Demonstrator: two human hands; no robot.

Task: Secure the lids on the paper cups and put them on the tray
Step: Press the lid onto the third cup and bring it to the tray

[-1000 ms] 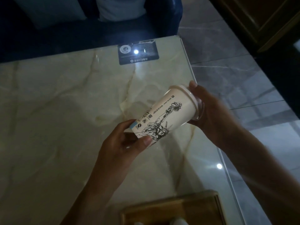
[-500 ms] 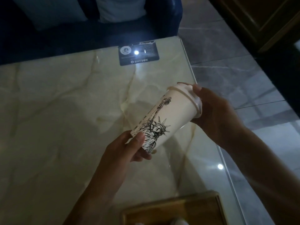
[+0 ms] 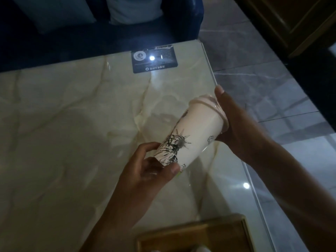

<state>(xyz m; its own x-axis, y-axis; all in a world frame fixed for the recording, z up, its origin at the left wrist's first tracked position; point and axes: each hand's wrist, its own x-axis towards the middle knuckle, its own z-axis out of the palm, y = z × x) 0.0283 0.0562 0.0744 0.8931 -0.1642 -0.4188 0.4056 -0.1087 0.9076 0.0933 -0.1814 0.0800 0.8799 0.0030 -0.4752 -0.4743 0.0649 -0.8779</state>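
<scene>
A white paper cup [image 3: 198, 132] with a black drawing of a statue on its side is held up in the air above the marble counter [image 3: 72, 124], tipped over so that its top points up and away and its bottom points down toward the person. The bottom end of the cup is held by the left hand [image 3: 152, 168] — the thumb and fingers are closed around it, so this grip is clamped on the cup. The top end of the cup is covered by a lid [image 3: 209, 106], and the lid is cupped by the right hand [image 3: 238, 124], with the thumb laid over the far edge of the lid and the palm pressed against it — this grip is clamped on the lid. It cannot be told whether the lid is pushed all the way down. A wooden tray [image 3: 214, 228] is seen nearer to the person than the cup, at the bottom edge of the view, and it is well apart from the cup. Something pale is seen inside the tray, but it is cut off and cannot be told. Beyond the cup, near the far edge of the counter, a dark card [image 3: 154, 60] is laid flat, and a bright spot of light is shone back from it.
</scene>
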